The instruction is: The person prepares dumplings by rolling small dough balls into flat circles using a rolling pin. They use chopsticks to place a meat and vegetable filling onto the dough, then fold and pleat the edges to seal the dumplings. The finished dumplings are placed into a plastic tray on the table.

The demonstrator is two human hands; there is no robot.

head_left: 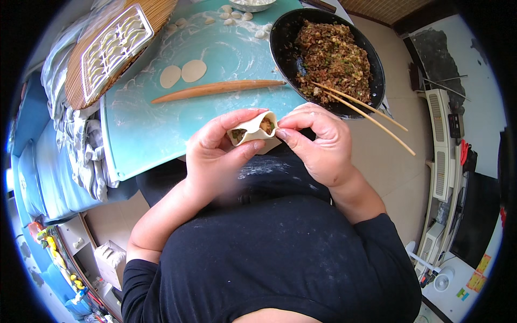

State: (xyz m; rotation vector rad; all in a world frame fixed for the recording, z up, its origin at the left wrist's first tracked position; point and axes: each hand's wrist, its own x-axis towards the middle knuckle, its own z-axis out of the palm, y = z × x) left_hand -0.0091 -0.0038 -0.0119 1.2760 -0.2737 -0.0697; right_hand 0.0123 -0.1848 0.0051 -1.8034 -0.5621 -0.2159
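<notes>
Between my hands, just off the table's near edge, is a dumpling [252, 127] of pale dough folded over brown and green filling. Its middle is pinched together, while both ends gape and show the filling. My left hand [218, 141] cradles it, with fingers behind and thumb in front. At the dumpling's right end my right hand [316, 134] pinches the wrapper edge between thumb and fingers. Beyond them lie a wooden rolling pin [215, 90] and two flat round dough wrappers, one left [170, 77] and one right [194, 70].
A black pan [280, 51] of chopped filling [336, 59] stands at the right, wooden chopsticks [371, 114] resting across its rim. Far left, a white tray of dumplings [116, 48] sits on a round woven mat [75, 89]. Small dough pieces [229, 16] dot the floured turquoise mat [129, 140].
</notes>
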